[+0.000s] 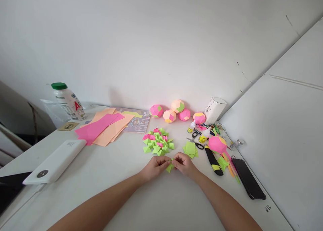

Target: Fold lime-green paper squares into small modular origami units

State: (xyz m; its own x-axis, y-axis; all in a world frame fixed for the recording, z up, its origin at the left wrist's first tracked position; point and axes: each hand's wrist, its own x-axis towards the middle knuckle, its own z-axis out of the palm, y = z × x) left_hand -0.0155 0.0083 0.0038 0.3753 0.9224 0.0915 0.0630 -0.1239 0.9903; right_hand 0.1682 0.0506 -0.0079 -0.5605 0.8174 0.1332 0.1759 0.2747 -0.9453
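My left hand (155, 166) and my right hand (184, 164) meet just above the white table (121, 177), both pinching one small green folded paper piece (170, 167) between their fingertips. Just beyond them lies a pile of several folded green and pink paper units (158, 142). A small stack of flat green paper squares (190, 149) lies to the right of the hands.
Several pink, orange and green paper balls (174, 111) sit by the wall. Pink and orange sheets (103, 127) lie at the left, with a bottle (68, 101) and a white power bank (57, 161). Scissors (195, 139), glue bottles (204, 135), a cutter (214, 161) and a phone (247, 178) lie at the right.
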